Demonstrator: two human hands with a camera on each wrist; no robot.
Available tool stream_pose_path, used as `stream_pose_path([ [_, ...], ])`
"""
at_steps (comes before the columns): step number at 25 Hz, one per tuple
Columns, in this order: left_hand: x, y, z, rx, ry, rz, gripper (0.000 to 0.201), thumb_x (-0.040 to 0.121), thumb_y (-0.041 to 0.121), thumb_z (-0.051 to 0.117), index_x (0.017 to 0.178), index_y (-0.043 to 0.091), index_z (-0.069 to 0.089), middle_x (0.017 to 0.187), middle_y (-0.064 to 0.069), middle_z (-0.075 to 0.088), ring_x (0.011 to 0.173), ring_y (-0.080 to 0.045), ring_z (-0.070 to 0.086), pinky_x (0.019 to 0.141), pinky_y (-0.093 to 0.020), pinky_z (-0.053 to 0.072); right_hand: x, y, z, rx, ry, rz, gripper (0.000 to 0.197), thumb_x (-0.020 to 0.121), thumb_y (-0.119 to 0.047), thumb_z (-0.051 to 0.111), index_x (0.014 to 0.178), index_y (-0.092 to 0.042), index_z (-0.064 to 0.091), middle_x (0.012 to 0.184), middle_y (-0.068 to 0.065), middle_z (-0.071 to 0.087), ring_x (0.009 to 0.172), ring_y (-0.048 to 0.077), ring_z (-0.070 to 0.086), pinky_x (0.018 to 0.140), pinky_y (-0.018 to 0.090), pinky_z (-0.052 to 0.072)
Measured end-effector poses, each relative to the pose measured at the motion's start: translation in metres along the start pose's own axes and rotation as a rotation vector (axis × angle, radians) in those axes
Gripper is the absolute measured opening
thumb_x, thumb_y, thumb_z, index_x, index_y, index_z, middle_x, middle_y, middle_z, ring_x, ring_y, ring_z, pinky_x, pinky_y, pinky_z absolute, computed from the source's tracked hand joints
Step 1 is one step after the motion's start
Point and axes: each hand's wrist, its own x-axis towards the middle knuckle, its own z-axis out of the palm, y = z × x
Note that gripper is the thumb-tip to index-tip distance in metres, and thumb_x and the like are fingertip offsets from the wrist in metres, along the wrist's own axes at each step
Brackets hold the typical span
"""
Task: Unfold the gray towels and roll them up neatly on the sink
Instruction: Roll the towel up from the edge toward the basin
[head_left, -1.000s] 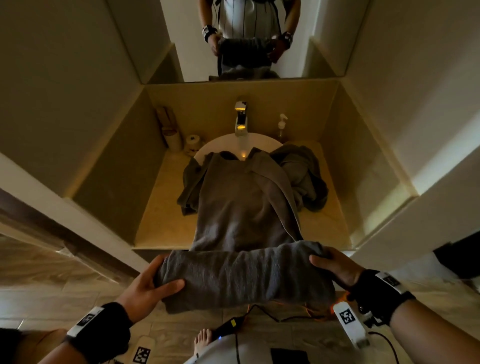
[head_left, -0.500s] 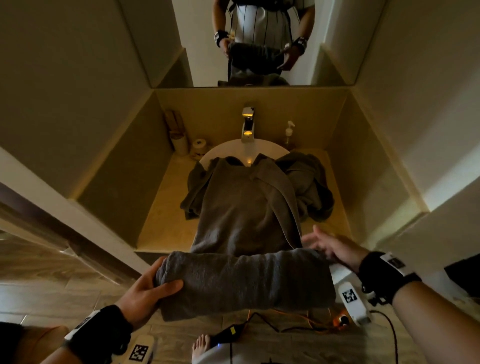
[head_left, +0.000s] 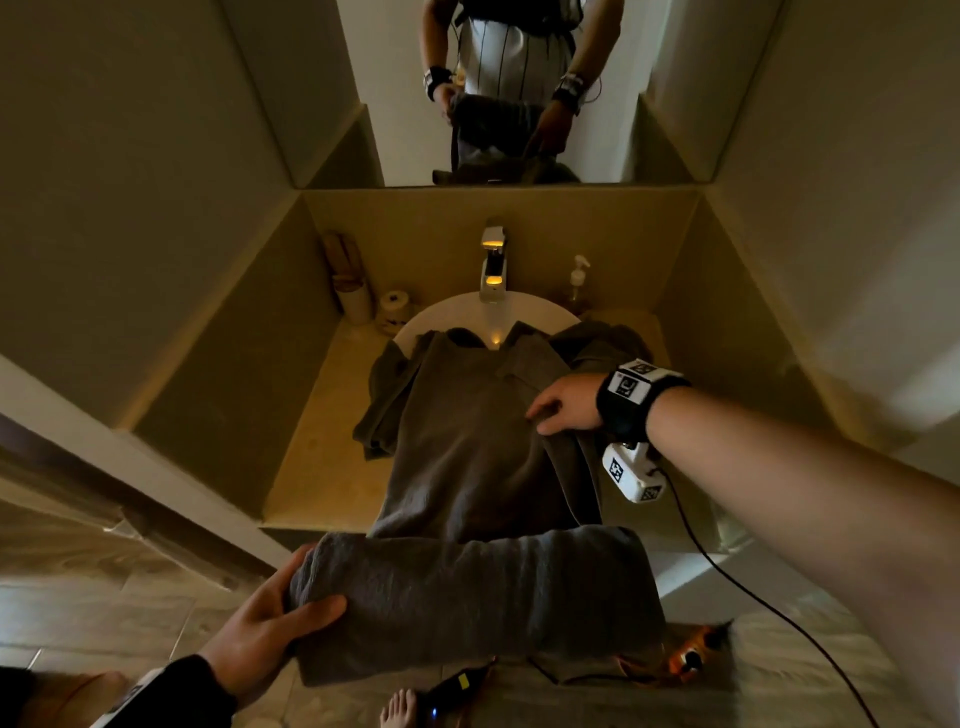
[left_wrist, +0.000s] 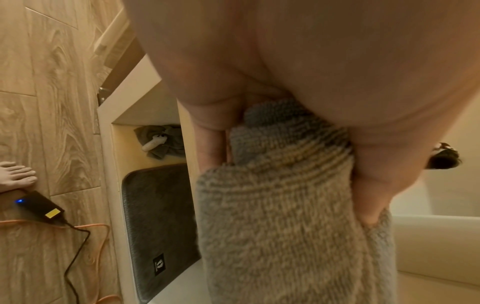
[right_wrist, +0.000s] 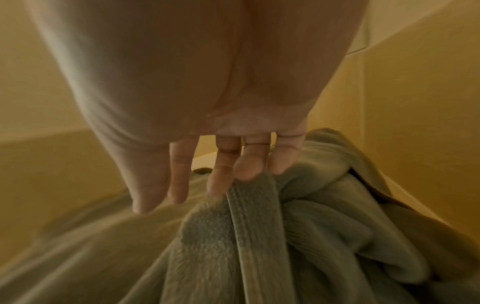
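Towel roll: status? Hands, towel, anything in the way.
Left hand grips left end of towel roll. Right hand open, fingers on hem of spread towel. Second crumpled towel bunched at spread towel's right.

The towel (head_left: 467, 452) lies over the sink (head_left: 488, 312), the faucet (head_left: 492, 265) behind it.

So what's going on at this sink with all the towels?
A person is rolling up a gray towel spread over the sink. The left hand grips one end of the roll at the counter's near edge. The right hand reaches forward, its fingers on a fold of the flat part.
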Motion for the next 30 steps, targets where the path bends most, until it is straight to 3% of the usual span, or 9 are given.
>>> stream_pose_path([
  [4,-0.001,0.007,0.003,0.011,-0.015,0.021,0.112,0.017,0.028,0.103,0.121,0.021,0.061,0.113,-0.014,0.074,0.1,-0.028,0.073,0.076,-0.039,0.057,0.033,-0.006,-0.001,-0.146,0.033,0.029,0.054,0.088,-0.057,0.06,0.138,-0.041,0.05,0.152,0.007,0.036,0.137,0.032,0.039,0.113,0.04,0.034],
  [10,0.001,0.013,-0.002,-0.004,-0.049,0.007,0.116,0.017,0.023,0.104,0.124,0.018,0.059,0.112,-0.014,0.074,0.097,-0.025,0.074,0.064,-0.029,0.062,0.056,-0.003,0.012,-0.307,0.096,0.157,0.079,0.069,-0.071,0.061,0.14,-0.042,0.043,0.158,0.008,0.011,0.143,0.045,0.012,0.115,0.061,0.021],
  [14,0.004,0.013,-0.005,0.025,-0.024,-0.006,0.121,0.015,0.028,0.103,0.127,0.018,0.058,0.113,-0.015,0.073,0.1,-0.027,0.073,0.068,-0.034,0.062,0.052,-0.005,0.007,-0.189,0.249,0.178,0.077,0.078,-0.046,0.064,0.146,-0.024,0.033,0.153,0.014,0.027,0.135,0.044,0.033,0.11,0.056,0.034],
  [17,0.005,0.016,-0.005,0.015,-0.015,0.0,0.119,0.012,0.028,0.103,0.122,0.019,0.059,0.109,-0.015,0.074,0.095,-0.027,0.074,0.064,-0.032,0.062,0.048,0.011,-0.005,0.187,0.449,0.216,0.053,0.084,-0.021,0.064,0.134,-0.023,0.047,0.138,0.01,0.052,0.125,0.036,0.052,0.106,0.048,0.044],
  [19,0.004,0.017,-0.004,0.008,-0.017,0.018,0.117,0.011,0.026,0.103,0.119,0.018,0.061,0.106,-0.015,0.075,0.091,-0.025,0.075,0.061,-0.029,0.062,0.036,0.04,-0.009,0.442,0.6,0.309,0.032,0.083,-0.026,0.062,0.115,-0.028,0.062,0.118,0.005,0.065,0.113,0.033,0.06,0.1,0.041,0.048],
  [21,0.004,0.015,-0.003,0.005,-0.015,0.033,0.117,0.011,0.026,0.103,0.119,0.016,0.061,0.106,-0.015,0.075,0.092,-0.025,0.075,0.061,-0.028,0.062,0.021,0.065,0.0,0.578,0.601,0.386,0.01,0.086,-0.031,0.061,0.088,-0.024,0.068,0.092,0.002,0.066,0.1,0.032,0.064,0.092,0.041,0.05],
  [23,0.004,0.012,-0.004,0.0,-0.019,0.033,0.117,0.011,0.026,0.104,0.12,0.016,0.061,0.108,-0.016,0.075,0.093,-0.026,0.075,0.062,-0.029,0.062,0.013,0.075,0.012,0.676,0.53,0.43,0.02,0.09,-0.029,0.063,0.071,-0.023,0.062,0.085,0.006,0.067,0.093,0.034,0.065,0.087,0.044,0.052],
  [27,0.002,0.009,-0.006,0.016,-0.012,0.003,0.113,0.017,0.024,0.104,0.122,0.018,0.06,0.108,-0.017,0.074,0.094,-0.03,0.074,0.063,-0.033,0.062,0.022,0.068,0.002,0.659,0.558,0.388,0.024,0.086,-0.039,0.07,0.093,-0.016,0.069,0.105,0.01,0.07,0.097,0.034,0.066,0.093,0.048,0.053],
  [30,0.001,0.011,-0.008,0.003,-0.015,0.003,0.094,0.037,0.019,0.103,0.122,0.019,0.061,0.115,-0.018,0.072,0.095,-0.029,0.074,0.069,-0.039,0.061,0.026,0.074,0.001,0.591,0.529,0.386,0.03,0.089,-0.035,0.065,0.104,-0.009,0.069,0.103,0.008,0.067,0.101,0.034,0.064,0.095,0.05,0.05],
])
